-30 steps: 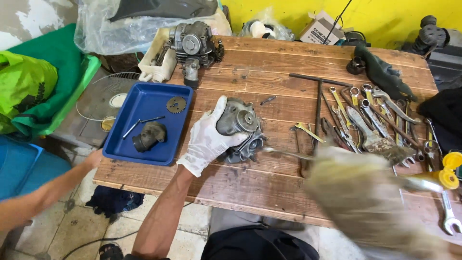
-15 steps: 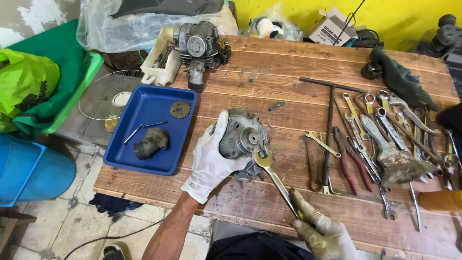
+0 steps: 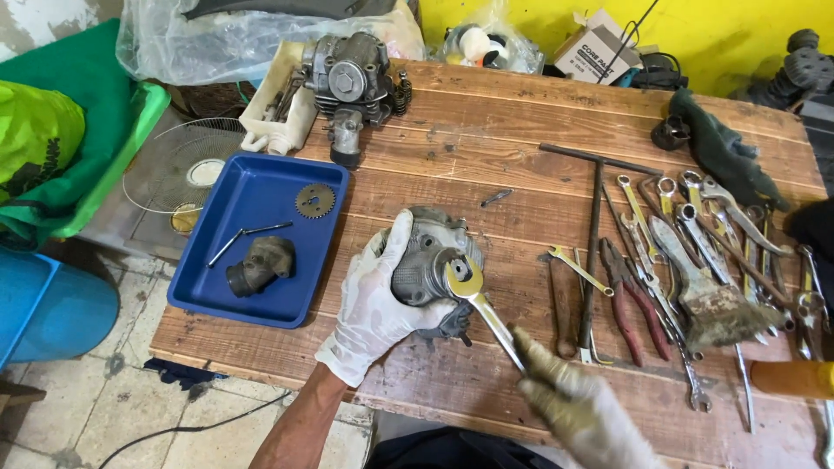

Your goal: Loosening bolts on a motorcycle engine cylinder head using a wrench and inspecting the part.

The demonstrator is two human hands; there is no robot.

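Left hand (image 3: pixel 375 306): gloved, wrapped round grey engine casting (image 3: pixel 427 265) at bench (image 3: pixel 486 156) front | right hand (image 3: pixel 580 408): pinching ring spanner (image 3: pixel 479 306), shaft slanting up-left, ring on casting.

A second ago the right hand (image 3: pixel 580 408) was a blur off to the right, away from the engine part (image 3: pixel 432 265). It has since come in with a wrench (image 3: pixel 482 306) (held by the handle end), whose open head now sits on the part's front, no longer just short of it.
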